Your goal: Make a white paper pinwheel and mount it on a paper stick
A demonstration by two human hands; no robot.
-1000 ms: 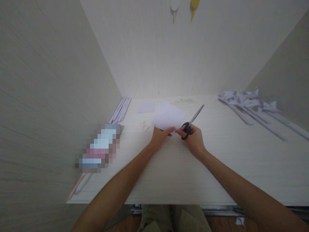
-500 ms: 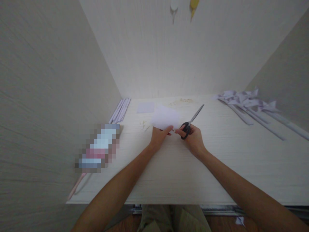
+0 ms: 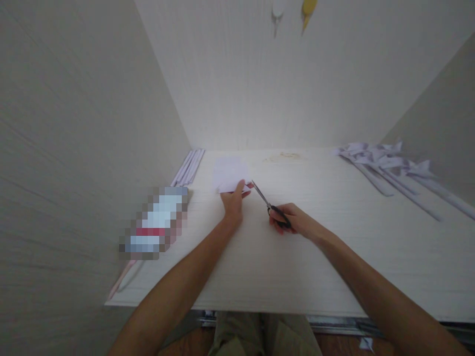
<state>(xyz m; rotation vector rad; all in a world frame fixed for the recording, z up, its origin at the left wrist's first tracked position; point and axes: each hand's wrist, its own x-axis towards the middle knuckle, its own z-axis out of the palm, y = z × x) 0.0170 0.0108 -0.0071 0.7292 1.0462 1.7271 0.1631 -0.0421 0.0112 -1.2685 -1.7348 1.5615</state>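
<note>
Two bare hands are at work on the white table (image 3: pixel 334 257), both a little left of the frame's centre. My left hand (image 3: pixel 233 201) pinches the near edge of a pale lilac sheet of paper (image 3: pixel 228 173), thumb on top and fingers curled under, so the grip is closed on the sheet; the paper sits just above the hand in the picture, low over the tabletop, and I cannot tell whether its far edge rests on the surface. My right hand (image 3: pixel 293 221) is clenched around the black handles of a pair of scissors (image 3: pixel 269 205), fingers through the loops. The blades run up and to the left from that hand, and their tip ends right at the paper's near right corner, beside my left thumb; whether the blades are parted I cannot tell at this size. Left of the paper, against the side wall, lies a bundle of long lilac paper strips (image 3: pixel 189 167). Below it, at middle left, sits a pixelated object (image 3: pixel 156 222) that I cannot identify. At the upper right of the table a loose pile of cut and folded lilac paper pieces (image 3: pixel 389 165) spreads toward the right edge. Faint yellowish smears (image 3: pixel 284 157) mark the tabletop near the back wall.
</note>
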